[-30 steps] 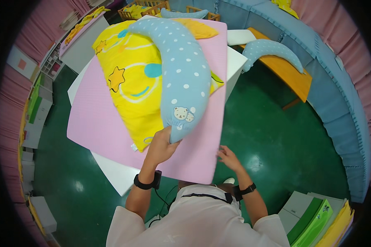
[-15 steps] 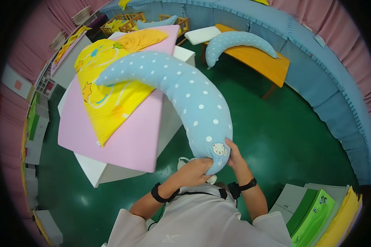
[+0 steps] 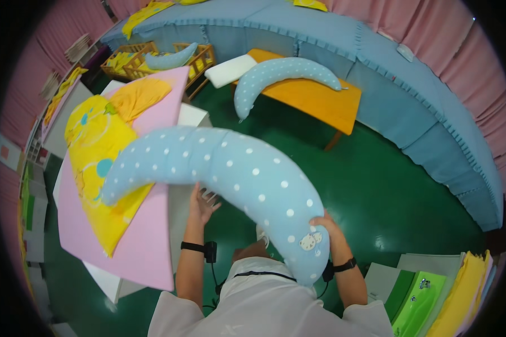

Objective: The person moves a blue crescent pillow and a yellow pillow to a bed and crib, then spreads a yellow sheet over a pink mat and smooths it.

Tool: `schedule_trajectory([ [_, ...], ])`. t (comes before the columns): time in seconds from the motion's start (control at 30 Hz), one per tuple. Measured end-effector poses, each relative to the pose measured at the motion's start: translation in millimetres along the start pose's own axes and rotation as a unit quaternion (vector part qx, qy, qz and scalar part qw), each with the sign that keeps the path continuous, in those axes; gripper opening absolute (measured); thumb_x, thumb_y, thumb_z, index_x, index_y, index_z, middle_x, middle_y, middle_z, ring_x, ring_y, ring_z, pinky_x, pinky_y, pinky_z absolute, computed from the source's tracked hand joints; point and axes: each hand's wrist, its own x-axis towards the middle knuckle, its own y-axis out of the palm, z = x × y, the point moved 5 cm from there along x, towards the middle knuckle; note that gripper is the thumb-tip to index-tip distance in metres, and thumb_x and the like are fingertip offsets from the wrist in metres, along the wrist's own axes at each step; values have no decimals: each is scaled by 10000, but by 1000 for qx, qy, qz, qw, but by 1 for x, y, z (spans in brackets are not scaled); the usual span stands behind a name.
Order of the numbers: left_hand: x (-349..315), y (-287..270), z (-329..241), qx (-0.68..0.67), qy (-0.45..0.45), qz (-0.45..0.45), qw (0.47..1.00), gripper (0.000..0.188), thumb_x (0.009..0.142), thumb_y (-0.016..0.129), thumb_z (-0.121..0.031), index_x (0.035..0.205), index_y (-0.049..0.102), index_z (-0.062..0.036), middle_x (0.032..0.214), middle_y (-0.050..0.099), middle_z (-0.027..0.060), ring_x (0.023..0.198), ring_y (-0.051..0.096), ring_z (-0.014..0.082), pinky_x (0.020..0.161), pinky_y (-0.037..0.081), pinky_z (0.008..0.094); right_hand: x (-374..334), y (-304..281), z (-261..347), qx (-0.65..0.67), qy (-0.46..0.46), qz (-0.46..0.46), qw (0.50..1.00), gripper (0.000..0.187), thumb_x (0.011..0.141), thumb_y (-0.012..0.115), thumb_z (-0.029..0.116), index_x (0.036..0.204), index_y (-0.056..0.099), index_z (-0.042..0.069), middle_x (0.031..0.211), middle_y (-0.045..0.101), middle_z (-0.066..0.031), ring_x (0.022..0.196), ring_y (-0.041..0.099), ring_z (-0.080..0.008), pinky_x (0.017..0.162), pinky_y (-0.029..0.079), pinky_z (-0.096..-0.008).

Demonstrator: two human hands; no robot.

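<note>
A long crescent-shaped pillow (image 3: 247, 171), light blue with white dots, curves in front of me. My right hand (image 3: 331, 230) grips its near end by the outer edge, close to a small bear patch (image 3: 311, 241). My left hand (image 3: 203, 203) is under the inner curve with its fingers apart; its fingertips reach the pillow's lower edge. The far tip of the pillow lies over a yellow patterned cloth (image 3: 90, 163) on a pink pad (image 3: 146, 241).
A second dotted crescent pillow (image 3: 281, 73) and a white pad (image 3: 230, 70) rest on an orange table (image 3: 326, 106). Wooden cribs (image 3: 132, 62) stand at the back left. A green toy sink unit (image 3: 416, 300) is at the lower right. Blue-draped surfaces (image 3: 433, 123) line the right side.
My left hand has let go of the pillow's near end and moved left to its inner curve. The pillow has swung lower and flatter. The view has shifted right.
</note>
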Motion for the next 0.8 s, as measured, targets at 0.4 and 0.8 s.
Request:
schedule_trajectory([
  [0.4, 119, 222, 30, -53, 30, 148, 987, 534, 928, 542, -315, 1392, 394, -97, 1377, 464, 73, 1267, 432, 261, 1065, 341, 454, 53, -126, 114, -77, -35, 5, 996, 836, 694, 728, 114, 1432, 340, 51, 1300, 497, -123, 1214, 454, -238, 1042, 349, -358],
  [0.8, 191, 530, 170, -53, -2, 163, 985, 447, 973, 473, -280, 1341, 436, -30, 1331, 502, 90, 1228, 466, 254, 1037, 379, 424, 32, -398, 173, 8, 0, -20, 1000, 1002, 636, 800, 100, 1454, 231, 0, 1427, 378, -149, 1331, 337, -262, 1116, 249, -377],
])
